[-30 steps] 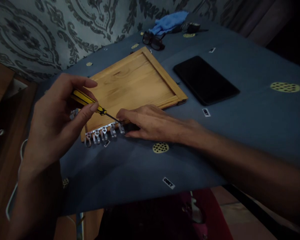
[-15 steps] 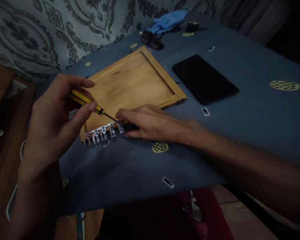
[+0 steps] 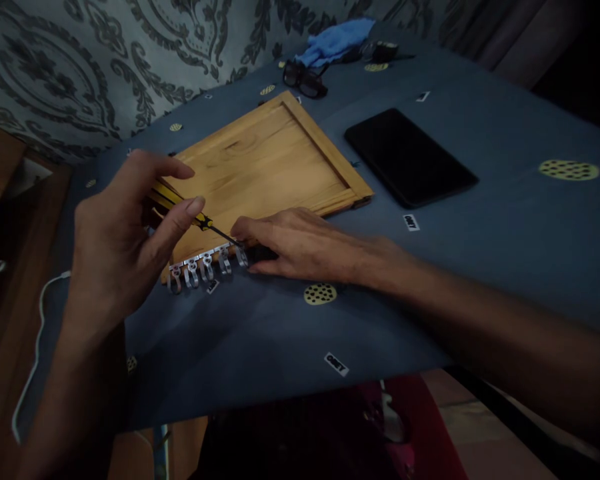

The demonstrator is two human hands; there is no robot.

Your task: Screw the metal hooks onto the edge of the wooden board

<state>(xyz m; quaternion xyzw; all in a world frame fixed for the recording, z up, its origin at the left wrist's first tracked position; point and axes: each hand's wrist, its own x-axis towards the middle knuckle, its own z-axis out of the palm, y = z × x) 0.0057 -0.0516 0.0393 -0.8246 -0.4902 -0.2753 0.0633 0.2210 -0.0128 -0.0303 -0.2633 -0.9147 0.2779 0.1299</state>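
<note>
Well, left hand (image 3: 117, 247) holds a screwdriver (image 3: 205, 222) while right hand (image 3: 305, 245) clasps the hook-edged wooden board (image 3: 260, 163).

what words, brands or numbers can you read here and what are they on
"OBEY": white patch on the blue cloth, near its front edge.
"OBEY": another patch, in front of the black tablet.
Small patches by the hooks and behind the tablet: too small or blurred.
</note>
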